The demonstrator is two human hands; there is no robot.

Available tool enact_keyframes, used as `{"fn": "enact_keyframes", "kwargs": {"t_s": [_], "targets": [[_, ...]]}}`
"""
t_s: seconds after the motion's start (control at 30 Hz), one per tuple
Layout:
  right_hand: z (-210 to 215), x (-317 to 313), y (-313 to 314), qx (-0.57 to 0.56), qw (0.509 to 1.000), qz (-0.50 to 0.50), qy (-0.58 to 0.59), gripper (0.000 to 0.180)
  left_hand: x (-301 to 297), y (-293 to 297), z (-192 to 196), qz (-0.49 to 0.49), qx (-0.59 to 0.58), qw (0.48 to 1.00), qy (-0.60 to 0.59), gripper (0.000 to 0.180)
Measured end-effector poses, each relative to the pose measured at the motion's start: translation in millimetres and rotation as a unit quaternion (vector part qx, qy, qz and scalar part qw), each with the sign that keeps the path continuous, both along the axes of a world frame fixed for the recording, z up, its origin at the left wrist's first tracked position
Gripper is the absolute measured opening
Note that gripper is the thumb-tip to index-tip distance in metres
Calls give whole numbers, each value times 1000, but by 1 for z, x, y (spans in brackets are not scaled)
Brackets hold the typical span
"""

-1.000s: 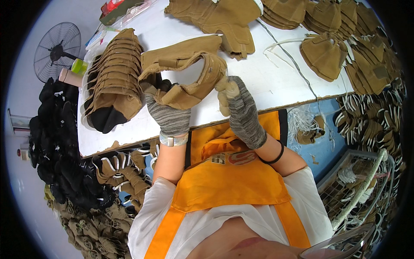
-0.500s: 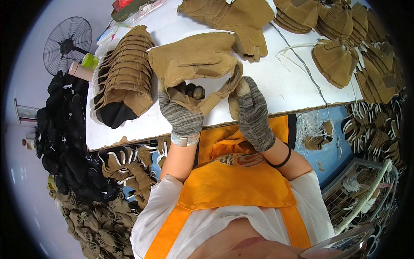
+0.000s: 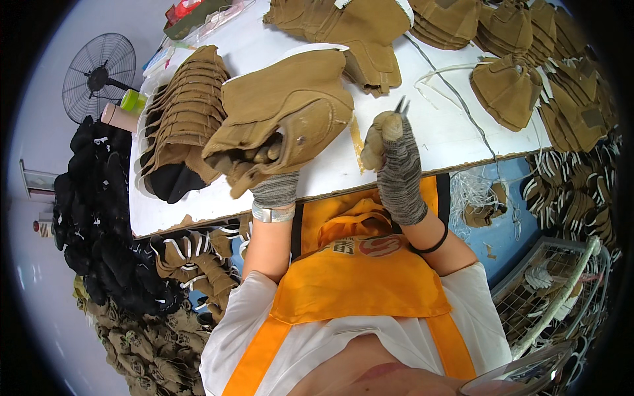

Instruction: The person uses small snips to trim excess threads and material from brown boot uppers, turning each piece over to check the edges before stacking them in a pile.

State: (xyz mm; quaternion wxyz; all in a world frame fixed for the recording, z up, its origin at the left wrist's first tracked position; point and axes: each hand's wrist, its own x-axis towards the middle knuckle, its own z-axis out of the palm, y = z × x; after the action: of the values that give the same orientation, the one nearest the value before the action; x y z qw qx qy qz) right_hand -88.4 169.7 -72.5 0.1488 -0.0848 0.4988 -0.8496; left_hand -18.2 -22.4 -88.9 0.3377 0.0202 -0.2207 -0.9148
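My left hand (image 3: 274,188), in a grey knitted glove, reaches up into a brown boot upper (image 3: 290,112) and holds it above the table edge. Its fingertips show through the opening at the lower left; the rest of the fingers are covered by the material. The upper has stitched seams and a white strip along its far edge. To the right of it, apart from it, my right hand (image 3: 396,165) is closed, wearing a similar glove with pale fingertips. Two thin metal points of thread snips (image 3: 402,107) stick up from its fingers; their handles are hidden.
A row of nested brown uppers (image 3: 188,105) stands left on the white table (image 3: 449,129). Another brown upper (image 3: 370,39) lies at the back, with stacked brown pieces (image 3: 508,92) and a cable (image 3: 456,96) to the right. A wire basket (image 3: 541,290) stands lower right.
My right hand has let go of the upper's edge and moved slightly right, and snips tips now show in it. The upper has turned and tilted over my left hand.
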Motion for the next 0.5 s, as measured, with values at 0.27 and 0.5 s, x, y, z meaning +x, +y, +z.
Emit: {"fn": "enact_keyframes", "kwargs": {"t_s": [0.27,0.5], "targets": [[24,3,7,33,979,46,196,32,-5,3,6,-38,20,999,-9,63],[30,23,4,54,982,168,64,36,1,4,11,-56,-15,995,85,64]]}}
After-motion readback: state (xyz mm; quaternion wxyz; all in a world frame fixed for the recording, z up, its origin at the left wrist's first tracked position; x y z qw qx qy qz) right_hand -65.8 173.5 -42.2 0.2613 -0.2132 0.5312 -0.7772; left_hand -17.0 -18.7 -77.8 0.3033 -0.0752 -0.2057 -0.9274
